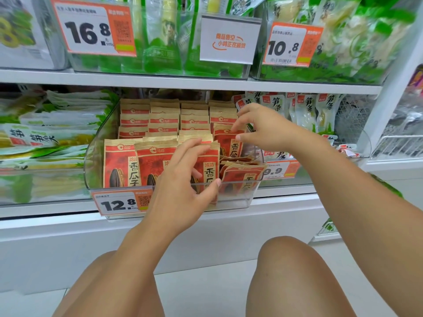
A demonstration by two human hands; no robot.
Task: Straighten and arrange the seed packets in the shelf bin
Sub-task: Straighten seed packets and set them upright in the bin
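Red seed packets (160,138) fill the clear bin (96,161); left hand (183,186) grips a front packet (209,170), right hand (261,129) pinches a tilted one (226,143), best stood upright, squared.

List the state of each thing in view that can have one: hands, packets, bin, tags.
left hand: grips an upright front-row seed packet
right hand: pinches the top of a back-right packet
slumped packets: tilted, front right
left front packets: upright
clear bin: on the shelf, nearly full
12.8 tag: clipped to the bin front
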